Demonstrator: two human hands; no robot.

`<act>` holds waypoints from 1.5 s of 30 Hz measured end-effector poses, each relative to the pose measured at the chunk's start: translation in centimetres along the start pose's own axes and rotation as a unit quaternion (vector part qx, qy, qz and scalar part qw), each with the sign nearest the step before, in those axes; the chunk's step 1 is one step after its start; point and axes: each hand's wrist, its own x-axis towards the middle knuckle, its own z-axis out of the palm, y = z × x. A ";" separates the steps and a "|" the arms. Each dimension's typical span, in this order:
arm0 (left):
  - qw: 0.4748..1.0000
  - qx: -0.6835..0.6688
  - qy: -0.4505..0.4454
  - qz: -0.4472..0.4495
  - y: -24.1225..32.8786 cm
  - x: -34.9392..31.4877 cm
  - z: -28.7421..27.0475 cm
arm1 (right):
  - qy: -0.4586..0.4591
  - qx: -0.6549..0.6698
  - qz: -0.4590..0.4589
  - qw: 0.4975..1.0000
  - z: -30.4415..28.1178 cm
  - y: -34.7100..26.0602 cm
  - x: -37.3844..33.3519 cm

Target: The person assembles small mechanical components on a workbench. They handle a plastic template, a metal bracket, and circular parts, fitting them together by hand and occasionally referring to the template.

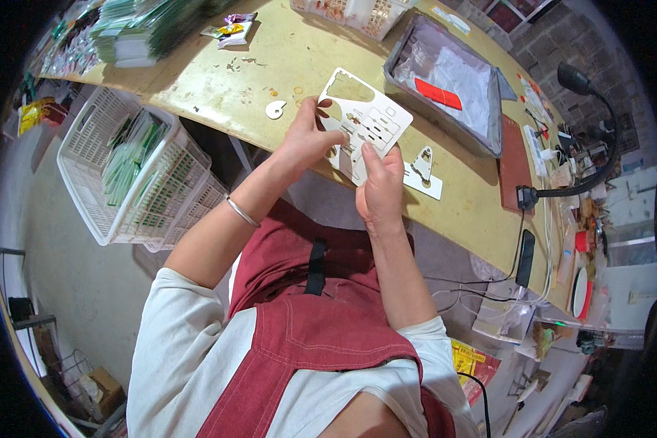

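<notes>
Both my hands hold a thin white sheet (398, 120) with cut-out shapes, tilted above the table's near edge. My left hand (308, 139) grips its left side, and the thumb lies over the cut-outs near the middle. At the lower edge my right hand (381, 182) pinches it, thumb on top. A large opening shows in the sheet's upper left part. To the left on the table lies a small round white piece with a tab (274, 110). Right of my right hand there is another flat white piece (432, 187), with a roughly triangular cut part (421, 165) at it.
A grey tray (478, 140) holds clear plastic and a red item (438, 93). White baskets (87, 186) with green-edged packets stand at the left. Stacked packets (128, 40) lie at the far left. A black gooseneck lamp (607, 164), a brown board (515, 164) and cables are on the right.
</notes>
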 end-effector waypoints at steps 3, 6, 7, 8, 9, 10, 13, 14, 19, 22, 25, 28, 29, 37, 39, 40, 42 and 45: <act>1.000 0.012 0.019 0.005 -0.1 0.2 0.3 | -0.002 0.002 0.008 1.000 -0.1 -0.1 -0.1; 1.000 0.007 -0.012 0.014 0.1 -0.2 -0.1 | -0.009 0.009 0.029 0.999 0.0 -0.9 0.0; 0.999 -0.004 -0.037 0.017 -0.1 -0.1 -0.5 | -0.011 0.013 0.038 0.999 -0.1 -1.2 0.0; 0.998 -0.014 -0.063 0.020 -0.5 0.1 -1.3 | -0.005 0.026 0.054 0.998 -0.2 -1.4 0.2; 0.995 -0.024 -0.089 0.024 -0.9 0.5 -2.0 | 0.002 0.039 0.069 0.997 -0.4 -1.6 0.6; 0.994 -0.029 -0.104 0.026 -1.2 0.7 -2.3 | 0.009 0.052 0.083 0.995 -0.4 -1.7 0.8; 0.994 0.023 -0.090 0.058 -1.7 0.7 -1.7 | 0.005 0.023 0.064 0.998 -0.3 -1.7 0.7; 0.995 0.026 -0.077 0.059 -1.8 0.7 -1.5 | 0.003 0.022 0.061 0.998 -0.3 -1.6 0.7; 0.987 0.137 0.008 0.084 -2.7 1.5 -0.3 | 0.013 -0.012 0.038 0.999 0.2 -1.4 0.4; 0.995 0.083 -0.043 0.036 -1.5 0.9 -0.7 | -0.001 0.018 0.069 0.997 -0.4 -2.0 0.5; 0.996 0.009 -0.076 0.036 -1.9 1.4 -1.8 | -0.015 0.003 0.097 0.995 -1.0 -2.0 0.7; 0.996 -0.058 -0.074 0.003 -1.3 2.1 -3.0 | 0.009 0.125 0.172 0.977 -1.0 -2.4 1.0; 0.995 -0.075 -0.068 -0.012 -1.2 2.3 -3.4 | 0.019 0.148 0.179 0.972 -0.9 -2.6 1.0; 0.979 -0.176 0.106 0.016 0.5 6.9 -11.4 | -0.014 -0.380 -0.099 0.920 -2.1 -2.8 0.6; 0.982 -0.111 0.151 0.018 0.4 7.7 -14.8 | -0.106 -0.628 -0.216 0.740 -2.6 -3.1 0.4; 0.984 -0.110 0.138 0.013 -0.4 8.5 -16.7 | -0.098 -0.641 -0.228 0.726 -2.1 -2.7 0.0; 0.983 -0.072 0.169 -0.010 -1.4 8.9 -18.8 | -0.092 -0.671 -0.230 0.699 -1.5 -1.9 0.0; 0.982 -0.047 0.184 -0.006 -1.8 8.7 -19.8 | -0.097 -0.718 -0.230 0.650 -1.0 -1.4 0.8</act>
